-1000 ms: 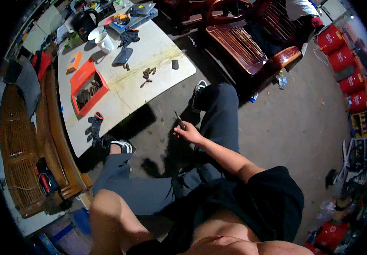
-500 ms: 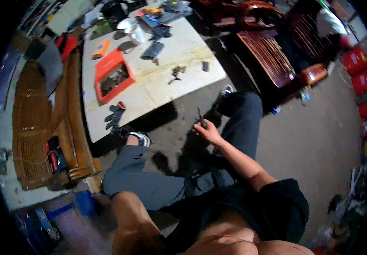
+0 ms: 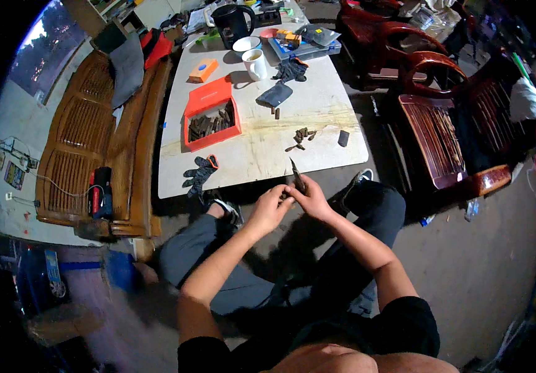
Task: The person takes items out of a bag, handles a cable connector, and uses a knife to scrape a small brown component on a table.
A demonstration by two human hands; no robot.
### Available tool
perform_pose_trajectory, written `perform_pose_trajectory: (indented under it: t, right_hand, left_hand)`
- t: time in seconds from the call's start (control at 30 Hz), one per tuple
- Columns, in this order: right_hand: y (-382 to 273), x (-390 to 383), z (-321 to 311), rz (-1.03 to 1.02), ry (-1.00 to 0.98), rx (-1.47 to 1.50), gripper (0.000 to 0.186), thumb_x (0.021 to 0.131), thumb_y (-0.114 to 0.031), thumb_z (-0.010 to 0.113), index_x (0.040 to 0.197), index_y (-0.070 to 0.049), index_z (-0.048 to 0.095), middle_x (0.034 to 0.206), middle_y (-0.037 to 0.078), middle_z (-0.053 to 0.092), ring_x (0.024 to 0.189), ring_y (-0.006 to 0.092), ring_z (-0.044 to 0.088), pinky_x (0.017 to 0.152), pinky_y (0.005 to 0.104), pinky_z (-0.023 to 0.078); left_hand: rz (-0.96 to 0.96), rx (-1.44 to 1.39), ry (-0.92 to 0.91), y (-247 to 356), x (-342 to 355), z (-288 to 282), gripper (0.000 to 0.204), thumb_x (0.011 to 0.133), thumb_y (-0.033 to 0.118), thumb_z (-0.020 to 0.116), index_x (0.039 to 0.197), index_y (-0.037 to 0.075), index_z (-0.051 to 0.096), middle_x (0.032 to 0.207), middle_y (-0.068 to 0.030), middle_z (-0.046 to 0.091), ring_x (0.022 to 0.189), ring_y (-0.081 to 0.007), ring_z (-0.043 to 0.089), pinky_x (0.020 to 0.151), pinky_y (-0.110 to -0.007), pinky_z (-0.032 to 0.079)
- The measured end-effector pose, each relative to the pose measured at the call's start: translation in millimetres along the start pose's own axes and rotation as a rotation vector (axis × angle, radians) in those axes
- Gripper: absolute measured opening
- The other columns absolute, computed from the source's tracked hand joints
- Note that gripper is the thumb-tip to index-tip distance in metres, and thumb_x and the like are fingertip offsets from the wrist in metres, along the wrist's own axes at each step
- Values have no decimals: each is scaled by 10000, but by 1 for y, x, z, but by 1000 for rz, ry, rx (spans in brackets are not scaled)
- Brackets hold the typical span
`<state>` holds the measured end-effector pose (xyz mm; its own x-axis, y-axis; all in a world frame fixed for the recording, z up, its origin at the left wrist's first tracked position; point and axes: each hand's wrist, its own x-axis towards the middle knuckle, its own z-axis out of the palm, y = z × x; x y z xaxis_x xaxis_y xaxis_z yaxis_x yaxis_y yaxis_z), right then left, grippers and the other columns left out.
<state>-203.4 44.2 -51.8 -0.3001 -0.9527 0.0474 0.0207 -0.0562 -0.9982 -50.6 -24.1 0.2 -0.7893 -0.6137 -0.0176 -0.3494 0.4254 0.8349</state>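
Observation:
My right hand [image 3: 311, 199] is closed around a knife [image 3: 297, 174], its thin pointed blade aimed up toward the table. Beside it, my left hand [image 3: 270, 210] is closed too, fingertips meeting the right thumb. A small dark bit seems to sit between the fingers, too small to name. Both hands are over my lap, just off the near edge of the white table [image 3: 255, 165]. Closest on the tabletop lie several short brown stick-like pieces [image 3: 305, 135]. An orange-red box [image 3: 213, 142] with its lid raised holds many more such pieces.
A dark glove [image 3: 199, 174] lies at the table's near left corner. Farther back are a dark pouch [image 3: 274, 95], a white mug [image 3: 255, 64], a bowl [image 3: 246, 45] and a black kettle [image 3: 233, 25]. Wooden seats flank the table, a bench [image 3: 81, 133] left and a chair [image 3: 432, 140] right.
My left hand has come up from outside the view to meet the right hand. The right hand still grips the knife. The view has shifted, showing more of the table's far end.

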Motion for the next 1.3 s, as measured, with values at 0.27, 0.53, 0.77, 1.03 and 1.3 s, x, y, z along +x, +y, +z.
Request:
perform_pose_trajectory:
  t: [0.27,0.53,0.77,1.03,1.3]
  right_hand:
    - [17,27,-22,64,-142,4,177,959,-149,605,921,6,527,744,54,563,645,105,547,572,288,464]
    - [47,20,-52,310,32,68,500,1055,-392,341,983,25,608,666,40,513,599,119,459,584,296,407]
    - [70,2,-64,339,-28,-292,351,1001,-312,505,945,22,598,648,111,521,580,203,481,568,355,403]
    - [72,13,-55,373,-31,-303,381,983,-358,531,989,13,619,710,166,588,612,267,539,605,363,445]
    - [66,18,-57,396,-89,-391,419,973,-401,525,951,-7,667,687,178,609,656,340,606,627,415,466]
  left_hand:
    - [-337,-313,-211,-27,35,8,192,994,150,502,954,-21,579,811,-69,661,575,-130,608,520,-278,500]
    - [-532,-502,-114,-67,71,28,277,1018,228,475,946,-7,605,789,-58,649,547,-92,562,485,-234,445]
    - [-499,-427,-36,-95,79,41,249,995,207,518,939,-11,624,756,-60,656,524,-89,548,477,-232,431]
    - [-394,-91,-127,-88,83,48,233,966,205,559,892,-1,638,691,-46,631,523,-101,546,483,-261,426]
    - [-427,-197,-87,-95,85,50,264,976,227,557,872,-4,633,664,-45,617,521,-103,546,486,-253,426]
